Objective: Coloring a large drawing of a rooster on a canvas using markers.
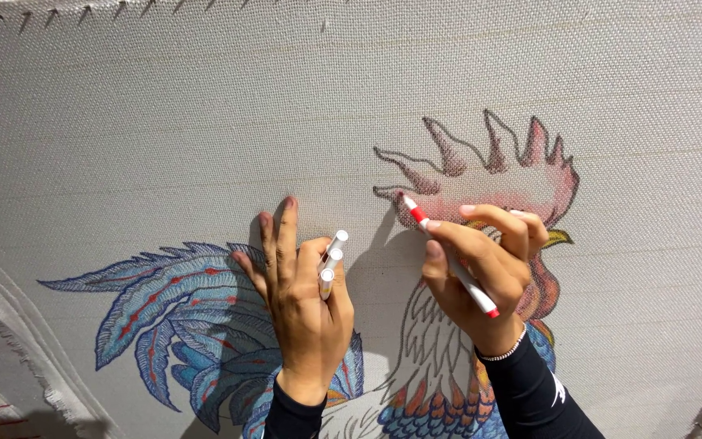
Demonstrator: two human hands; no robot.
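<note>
Head view: left hand (306,305) flat on canvas (164,122), spare pens (331,260) pinched by thumb. At 3 o'clock, right hand (485,276) pinching red marker (448,256), tip on rooster comb (489,175). Colouring under way, seemingly; steady short strokes inside outline needed.

Stretched grey woven canvas (164,106) bearing a part-coloured rooster drawing (465,358); frayed edge at left

canvas (164,122): off-white woven mesh
rooster drawing (481,187): pink-red comb, blue tail feathers lower left
marker (451,254): white, red ends
sleeves (530,398): black
</note>
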